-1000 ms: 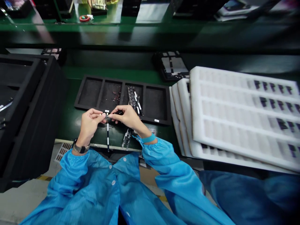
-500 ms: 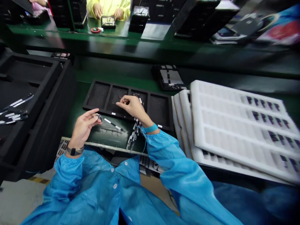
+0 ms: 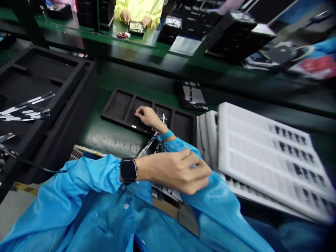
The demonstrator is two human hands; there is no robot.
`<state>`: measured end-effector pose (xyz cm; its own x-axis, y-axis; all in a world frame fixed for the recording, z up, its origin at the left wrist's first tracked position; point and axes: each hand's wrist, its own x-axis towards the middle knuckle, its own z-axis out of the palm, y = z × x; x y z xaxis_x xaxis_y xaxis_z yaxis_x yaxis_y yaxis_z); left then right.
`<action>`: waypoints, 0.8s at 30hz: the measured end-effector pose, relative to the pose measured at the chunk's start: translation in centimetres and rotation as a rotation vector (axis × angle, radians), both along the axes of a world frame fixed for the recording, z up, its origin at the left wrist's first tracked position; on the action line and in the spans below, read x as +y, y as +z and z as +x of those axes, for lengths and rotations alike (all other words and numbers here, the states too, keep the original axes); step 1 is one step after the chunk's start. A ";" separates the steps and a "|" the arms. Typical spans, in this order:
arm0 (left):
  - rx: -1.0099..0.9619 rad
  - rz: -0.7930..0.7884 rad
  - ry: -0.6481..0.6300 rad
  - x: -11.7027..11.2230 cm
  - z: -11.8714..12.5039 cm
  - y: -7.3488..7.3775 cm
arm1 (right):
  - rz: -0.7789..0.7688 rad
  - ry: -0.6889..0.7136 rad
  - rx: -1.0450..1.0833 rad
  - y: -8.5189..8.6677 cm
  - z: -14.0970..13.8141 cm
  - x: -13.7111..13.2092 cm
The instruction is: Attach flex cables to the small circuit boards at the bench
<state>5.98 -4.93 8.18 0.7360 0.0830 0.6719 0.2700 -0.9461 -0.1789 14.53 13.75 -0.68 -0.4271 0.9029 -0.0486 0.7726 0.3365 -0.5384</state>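
- Two hands work apart: nearest, the left hand (image 3: pixel 181 171), fingers curled, crosses over the right sleeve (image 3: pixel 210 199); whether it holds anything cannot be told.
- Beyond, at the green bench's (image 3: pixel 110 136) middle, the right hand (image 3: pixel 147 116) pinches down into the black compartment tray (image 3: pixel 118 105), beside the dark strips (image 3: pixel 160 113); its catch is too small to see.
- Judgement: a clean pick needs fingertips kept low, lifting one piece only.
- White foam trays (image 3: pixel 262 150) line the right edge.
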 end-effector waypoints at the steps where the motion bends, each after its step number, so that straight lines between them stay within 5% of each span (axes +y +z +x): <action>1: 0.010 0.010 -0.019 0.0 0.3 0.3 | 0.001 0.003 0.071 0.4 0.4 -0.3; 9: 0.036 0.034 -0.037 1.1 1.3 -0.2 | -0.023 -0.026 0.445 3.2 4.1 -3.3; 18: 0.186 0.019 -0.133 1.6 1.8 2.0 | -0.014 -0.178 0.748 0.8 6.6 -4.0; 21: 0.140 -0.150 -0.208 1.6 3.3 1.9 | -0.060 -0.220 0.841 0.5 7.1 -3.8; 24: -0.026 -0.451 -0.060 1.7 4.9 1.4 | -0.090 -0.255 0.892 0.8 7.3 -3.7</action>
